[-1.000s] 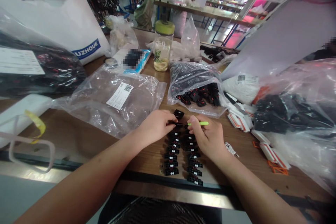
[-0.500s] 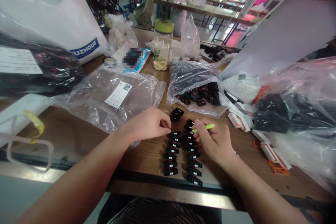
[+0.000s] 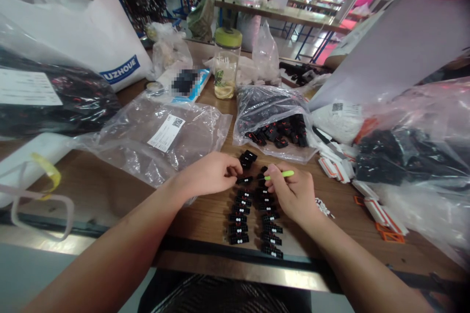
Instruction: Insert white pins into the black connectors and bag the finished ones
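Note:
Two columns of small black connectors with white dots lie on the wooden table, a left column [image 3: 239, 218] and a right column [image 3: 270, 228]. My left hand [image 3: 216, 173] is closed, its fingertips at the end of a black connector [image 3: 245, 180] above the left column. In my right hand [image 3: 292, 188] is a yellow-green tool [image 3: 282, 174], its thin tip pointing left toward that connector. A couple of black connectors [image 3: 247, 157] lie just beyond my left fingertips. My right hand partly covers the top of the right column.
An open bag of black connectors [image 3: 275, 132] lies behind my hands, a clear labelled plastic bag [image 3: 176, 132] to the left. A lidded bottle [image 3: 226, 63] stands farther back. Small white pieces [image 3: 323, 208] lie right of my right hand; white and orange parts [image 3: 382, 215] are farther right.
My right hand has moved left with the tool, uncovering small white pieces. The connector at my left fingertips now sits slightly farther from the left column.

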The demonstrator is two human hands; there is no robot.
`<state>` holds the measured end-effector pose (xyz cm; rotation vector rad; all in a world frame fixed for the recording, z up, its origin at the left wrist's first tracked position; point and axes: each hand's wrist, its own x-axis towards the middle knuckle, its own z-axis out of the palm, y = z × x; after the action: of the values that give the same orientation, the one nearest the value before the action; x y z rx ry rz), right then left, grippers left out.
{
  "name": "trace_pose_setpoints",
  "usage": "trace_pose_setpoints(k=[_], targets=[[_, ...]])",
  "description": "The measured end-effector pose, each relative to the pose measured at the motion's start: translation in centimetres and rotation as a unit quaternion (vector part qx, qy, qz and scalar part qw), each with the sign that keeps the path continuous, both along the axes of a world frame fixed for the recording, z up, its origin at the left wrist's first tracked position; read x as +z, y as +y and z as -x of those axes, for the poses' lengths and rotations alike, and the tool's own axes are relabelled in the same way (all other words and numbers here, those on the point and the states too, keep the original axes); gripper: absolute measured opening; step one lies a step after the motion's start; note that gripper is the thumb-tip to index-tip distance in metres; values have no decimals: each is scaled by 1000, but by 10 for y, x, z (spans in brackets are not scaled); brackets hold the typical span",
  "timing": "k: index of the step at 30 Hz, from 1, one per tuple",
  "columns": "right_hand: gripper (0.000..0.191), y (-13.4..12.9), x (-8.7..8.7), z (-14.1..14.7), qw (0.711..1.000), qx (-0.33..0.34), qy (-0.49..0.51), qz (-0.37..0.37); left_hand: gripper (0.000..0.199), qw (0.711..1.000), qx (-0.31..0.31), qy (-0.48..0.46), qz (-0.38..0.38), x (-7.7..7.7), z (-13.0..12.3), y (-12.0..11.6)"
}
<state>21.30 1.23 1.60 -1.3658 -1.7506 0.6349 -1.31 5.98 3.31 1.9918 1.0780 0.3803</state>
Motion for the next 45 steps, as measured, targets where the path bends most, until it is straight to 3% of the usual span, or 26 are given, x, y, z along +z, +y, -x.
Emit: trace_pose_setpoints(k=[4,12,20,45], targets=[[29,0,0,0,1000,-2,-3,-2,25,1000,-10,19,-11,7,-3,-4],[28,1,2,-1,1000,-2,4,-7,14,999,-2,2,-49,-10,-11,-4],[26,-3,11,3,998,-20,34,-44,9,997,9,10,-70,-8,-13,-4],[23,-5,5,6,998,-12,-3,-60,11,996,7,11,-90,-11,-13,-4]])
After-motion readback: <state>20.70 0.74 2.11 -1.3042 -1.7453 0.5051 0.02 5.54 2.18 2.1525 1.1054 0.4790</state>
